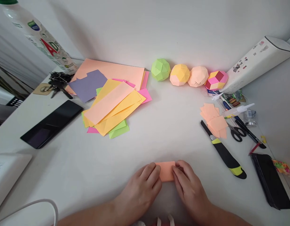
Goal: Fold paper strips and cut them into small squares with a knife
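Observation:
A small orange piece of paper [167, 171] lies near the front of the white table, held from both sides. My left hand [146, 185] is closed on its left end, fingers curled over the edge. At the right end my right hand [188, 183] pinches the paper between thumb and fingers. The paper looks like a narrow rectangle; whether it is folded I cannot tell. To the right lies a pile of small peach paper pieces [213, 119], with a black and yellow utility knife [226, 157] just in front of it.
Coloured paper strips [112, 108] and larger sheets [116, 69] lie at back left, beside a phone [52, 124] and keys [59, 82]. Paper polyhedra, one green [160, 69], line the wall. At right are scissors [237, 133], pens and a black case [271, 180]; a tall bottle [46, 40] stands left.

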`<action>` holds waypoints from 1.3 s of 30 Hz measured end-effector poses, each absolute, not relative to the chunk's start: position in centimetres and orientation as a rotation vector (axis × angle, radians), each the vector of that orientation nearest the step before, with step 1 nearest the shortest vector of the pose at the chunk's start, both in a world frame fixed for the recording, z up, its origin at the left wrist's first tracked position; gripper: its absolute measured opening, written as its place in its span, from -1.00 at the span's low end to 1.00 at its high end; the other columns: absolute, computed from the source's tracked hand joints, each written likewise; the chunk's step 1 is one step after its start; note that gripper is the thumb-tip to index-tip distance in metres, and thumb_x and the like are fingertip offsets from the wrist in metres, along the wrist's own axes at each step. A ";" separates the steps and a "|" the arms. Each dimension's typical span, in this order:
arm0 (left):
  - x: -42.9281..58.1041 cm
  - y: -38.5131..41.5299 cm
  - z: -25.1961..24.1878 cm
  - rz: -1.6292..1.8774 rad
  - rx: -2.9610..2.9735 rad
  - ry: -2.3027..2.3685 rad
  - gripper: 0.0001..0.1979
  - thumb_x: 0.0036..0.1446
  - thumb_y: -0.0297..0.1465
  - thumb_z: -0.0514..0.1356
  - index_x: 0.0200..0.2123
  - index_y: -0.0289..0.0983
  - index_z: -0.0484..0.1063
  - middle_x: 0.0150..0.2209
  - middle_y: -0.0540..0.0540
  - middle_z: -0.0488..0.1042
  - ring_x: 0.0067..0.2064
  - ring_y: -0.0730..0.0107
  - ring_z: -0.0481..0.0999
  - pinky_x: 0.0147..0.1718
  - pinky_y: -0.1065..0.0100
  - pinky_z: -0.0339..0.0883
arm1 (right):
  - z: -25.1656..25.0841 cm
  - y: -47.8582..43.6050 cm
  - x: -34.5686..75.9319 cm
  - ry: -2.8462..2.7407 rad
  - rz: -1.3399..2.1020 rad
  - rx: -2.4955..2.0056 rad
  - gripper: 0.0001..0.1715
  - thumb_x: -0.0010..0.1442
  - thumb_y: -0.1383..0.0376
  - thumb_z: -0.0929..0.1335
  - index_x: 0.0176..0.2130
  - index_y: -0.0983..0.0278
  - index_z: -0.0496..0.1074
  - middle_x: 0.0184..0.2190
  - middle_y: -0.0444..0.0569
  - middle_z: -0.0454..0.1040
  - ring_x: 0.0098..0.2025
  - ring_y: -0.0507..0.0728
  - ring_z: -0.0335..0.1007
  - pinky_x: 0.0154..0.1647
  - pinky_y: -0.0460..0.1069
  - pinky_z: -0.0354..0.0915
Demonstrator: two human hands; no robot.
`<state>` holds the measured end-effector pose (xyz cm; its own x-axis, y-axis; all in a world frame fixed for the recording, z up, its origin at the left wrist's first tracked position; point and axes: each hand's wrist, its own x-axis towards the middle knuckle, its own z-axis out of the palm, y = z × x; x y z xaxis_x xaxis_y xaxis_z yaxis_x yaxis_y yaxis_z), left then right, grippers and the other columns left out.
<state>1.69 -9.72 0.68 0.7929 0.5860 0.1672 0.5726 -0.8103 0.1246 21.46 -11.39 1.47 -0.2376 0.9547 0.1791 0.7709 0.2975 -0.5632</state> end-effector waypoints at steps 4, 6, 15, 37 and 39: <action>1.6 -9.7 0.6 0.326 2.955 0.913 -0.86 0.15 -0.45 0.13 -0.22 -0.37 0.41 0.00 -0.27 0.41 0.02 0.11 0.35 -0.03 0.18 0.23 | 1.9 -11.5 21.1 -1.930 0.662 -1.622 -0.76 0.32 0.32 0.15 -0.20 0.20 0.37 -0.34 -0.03 0.43 -0.32 0.11 0.42 -0.36 -0.05 0.42; 1.6 -9.7 0.7 0.320 2.960 0.905 -0.85 0.16 -0.44 0.13 -0.22 -0.37 0.41 0.00 -0.27 0.42 0.02 0.11 0.36 -0.02 0.18 0.23 | 2.0 -11.5 21.0 -1.875 0.727 -1.651 -0.76 0.32 0.31 0.15 -0.19 0.20 0.37 -0.38 -0.05 0.42 -0.36 0.10 0.41 -0.37 -0.05 0.41; 1.7 -9.8 0.5 0.283 2.969 0.912 -0.84 0.15 -0.47 0.13 -0.19 -0.38 0.41 -0.01 -0.27 0.43 0.01 0.11 0.38 -0.02 0.17 0.24 | 1.9 -11.4 21.0 -1.966 0.580 -1.615 -0.73 0.33 0.33 0.13 -0.18 0.19 0.37 -0.39 -0.04 0.41 -0.35 0.12 0.40 -0.37 -0.02 0.42; 1.7 -9.6 0.7 0.240 3.002 0.847 -0.67 0.19 -0.53 0.03 0.02 -0.43 0.33 0.06 -0.26 0.36 0.05 0.13 0.34 0.00 0.19 0.23 | 1.2 -12.1 20.8 -1.757 0.899 -1.750 -0.80 0.33 0.33 0.17 -0.18 0.19 0.34 -0.33 -0.08 0.44 -0.38 0.07 0.39 -0.47 -0.09 0.37; 1.7 -9.6 0.7 0.236 3.000 0.838 -0.68 0.19 -0.52 0.04 0.01 -0.43 0.34 0.07 -0.28 0.35 0.05 0.13 0.34 -0.01 0.19 0.24 | 1.0 -12.1 20.7 -1.715 0.942 -1.794 -0.81 0.33 0.31 0.17 -0.18 0.19 0.34 -0.30 -0.08 0.45 -0.38 0.06 0.40 -0.48 -0.10 0.36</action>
<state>1.75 -9.60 0.66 0.8447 0.5167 0.1400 0.5139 -0.8559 0.0579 20.74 -12.11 0.98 -0.0233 0.9885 -0.1496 0.6563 -0.0978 -0.7481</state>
